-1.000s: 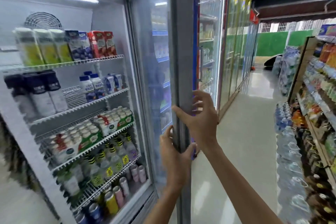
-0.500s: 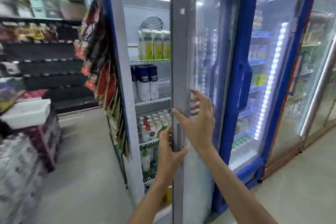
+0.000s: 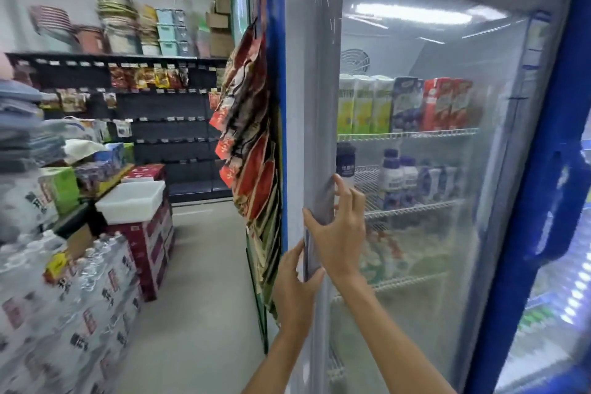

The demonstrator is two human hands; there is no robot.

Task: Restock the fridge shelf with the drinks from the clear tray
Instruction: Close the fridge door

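Observation:
The fridge's glass door (image 3: 415,189) stands almost flush with the cabinet, its grey edge frame (image 3: 315,125) running down the middle of the view. My left hand (image 3: 295,285) wraps that edge from the left, low down. My right hand (image 3: 339,230) presses on the edge from the glass side, fingers spread. Behind the glass I see cartons (image 3: 406,105) on the top wire shelf and white bottles (image 3: 395,176) on the shelf below. A pale, translucent tray (image 3: 131,201) sits empty on red crates at the left.
Red snack packets (image 3: 249,137) hang on the fridge's left side. Shrink-wrapped water packs (image 3: 64,297) and red crates (image 3: 150,243) crowd the left floor. Dark store shelving (image 3: 128,99) lines the back wall. A second blue-framed fridge (image 3: 550,201) stands at the right.
The fridge door has swung from wide open to nearly closed. Both hands stayed on its edge, and my view turned left toward the store shelves and the tray.

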